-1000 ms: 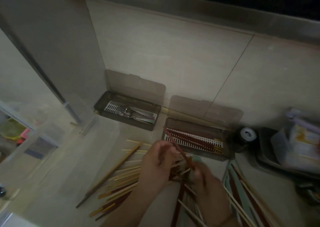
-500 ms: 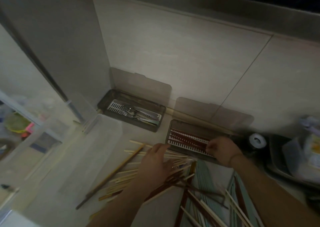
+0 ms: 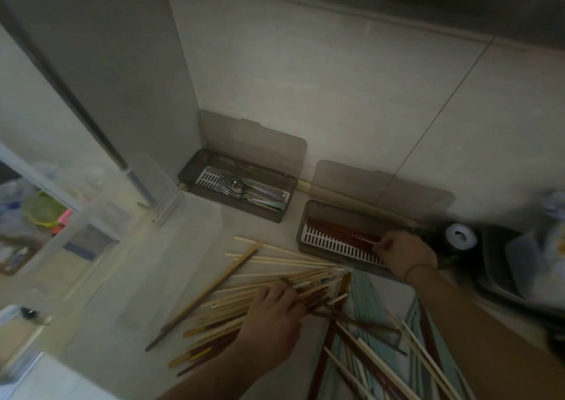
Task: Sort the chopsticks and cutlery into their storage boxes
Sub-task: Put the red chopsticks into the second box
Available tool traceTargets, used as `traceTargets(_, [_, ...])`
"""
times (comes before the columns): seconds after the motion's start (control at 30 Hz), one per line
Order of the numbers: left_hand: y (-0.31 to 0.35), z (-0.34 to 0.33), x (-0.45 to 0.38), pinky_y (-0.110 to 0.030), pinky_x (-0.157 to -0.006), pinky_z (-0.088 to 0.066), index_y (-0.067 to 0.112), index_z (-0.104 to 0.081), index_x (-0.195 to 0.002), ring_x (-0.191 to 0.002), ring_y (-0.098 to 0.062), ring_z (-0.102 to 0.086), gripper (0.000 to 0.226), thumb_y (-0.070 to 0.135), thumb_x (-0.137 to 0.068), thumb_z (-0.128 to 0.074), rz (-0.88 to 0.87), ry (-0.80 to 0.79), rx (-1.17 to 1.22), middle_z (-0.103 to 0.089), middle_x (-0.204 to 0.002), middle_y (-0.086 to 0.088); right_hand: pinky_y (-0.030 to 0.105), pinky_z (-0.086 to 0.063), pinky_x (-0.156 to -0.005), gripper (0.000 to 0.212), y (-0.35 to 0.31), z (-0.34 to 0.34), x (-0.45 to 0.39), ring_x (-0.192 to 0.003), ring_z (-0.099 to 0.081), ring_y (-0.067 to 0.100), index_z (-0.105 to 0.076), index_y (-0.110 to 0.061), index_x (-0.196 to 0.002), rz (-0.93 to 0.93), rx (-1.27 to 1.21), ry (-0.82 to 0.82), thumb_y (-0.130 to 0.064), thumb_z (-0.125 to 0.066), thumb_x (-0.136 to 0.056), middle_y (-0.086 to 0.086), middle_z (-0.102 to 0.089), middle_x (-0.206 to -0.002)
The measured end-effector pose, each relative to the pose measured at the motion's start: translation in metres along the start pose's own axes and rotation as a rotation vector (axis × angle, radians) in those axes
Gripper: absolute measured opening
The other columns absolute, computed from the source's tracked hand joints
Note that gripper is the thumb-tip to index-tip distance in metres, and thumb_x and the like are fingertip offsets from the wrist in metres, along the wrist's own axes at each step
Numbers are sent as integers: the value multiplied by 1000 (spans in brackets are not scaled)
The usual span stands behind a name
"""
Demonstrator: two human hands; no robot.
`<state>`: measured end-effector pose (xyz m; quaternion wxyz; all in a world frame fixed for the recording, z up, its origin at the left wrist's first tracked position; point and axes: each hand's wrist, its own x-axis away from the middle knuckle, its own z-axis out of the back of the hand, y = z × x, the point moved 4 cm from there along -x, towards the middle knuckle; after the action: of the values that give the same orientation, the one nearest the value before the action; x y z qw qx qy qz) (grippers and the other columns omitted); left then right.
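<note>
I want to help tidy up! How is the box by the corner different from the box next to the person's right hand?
The left box holds shiny metal cutlery; the right box holds dark red chopsticks. The left box has no hand near it; the right hand reaches into the right box. The left box sits nearer the corner; the right box sits nearer the loose chopstick pile. Both are dark, with lids up and a white slotted tray inside.

Two bare forearms without sleeves, entering from the lower edge and lower right of the frame, with a thin dark band (image 3: pixel 417 267) around the right wrist.
</note>
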<state>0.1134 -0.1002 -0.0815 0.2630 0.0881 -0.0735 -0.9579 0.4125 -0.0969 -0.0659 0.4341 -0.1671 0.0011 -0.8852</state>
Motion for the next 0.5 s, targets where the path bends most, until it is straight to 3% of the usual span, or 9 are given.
traceTargets(0.1, [1, 1, -4, -37, -74, -31, 28, -59, -86, -88, -22, -49, 25, 41, -66, -67, 20, 5, -43, -55, -89, 5, 27, -44, -56, 18, -2, 13, 36, -73, -65, 27, -63, -28, -83, 61, -132, 335, -43, -57, -90, 3, -70, -80])
traceTargets(0.17, [2, 0, -7, -37, -74, -31, 27, -60, -85, -86, -23, -50, 25, 41, -66, -68, 25, 6, -64, -56, -87, 4, 24, -38, -49, 17, -6, 13, 72, -59, -63, 25, -64, -27, -80, 138, -289, 471, -40, -58, -90, 2, -67, -68])
traceTargets(0.23, [2, 2, -5, -38, -74, -31, 26, -61, -84, -86, -24, -48, 23, 41, -67, -67, 28, 19, -71, -57, -85, 3, 21, -36, -42, 20, -13, 2, 114, -48, -57, 13, -61, -35, -76, 243, -302, 475, -48, -50, -87, -5, -60, -56])
traceTargets(0.33, [-1, 7, 11, -37, -73, -31, 25, -62, -77, -83, -25, -48, 18, 41, -69, -61, 40, 56, -101, -58, -78, 3, 18, -45, -47, 23, -10, -35, 166, -51, -61, 6, -67, -36, -79, 315, -273, 385, -48, -48, -79, -12, -66, -64])
traceTargets(0.5, [-12, 5, 40, -37, -71, -31, 25, -66, -75, -82, -24, -46, 19, 40, -73, -55, 76, 43, -142, -58, -75, 4, 13, -46, -50, 31, 23, -74, 216, -57, -66, 8, -72, -36, -75, 173, -208, 359, -51, -45, -74, -12, -70, -74])
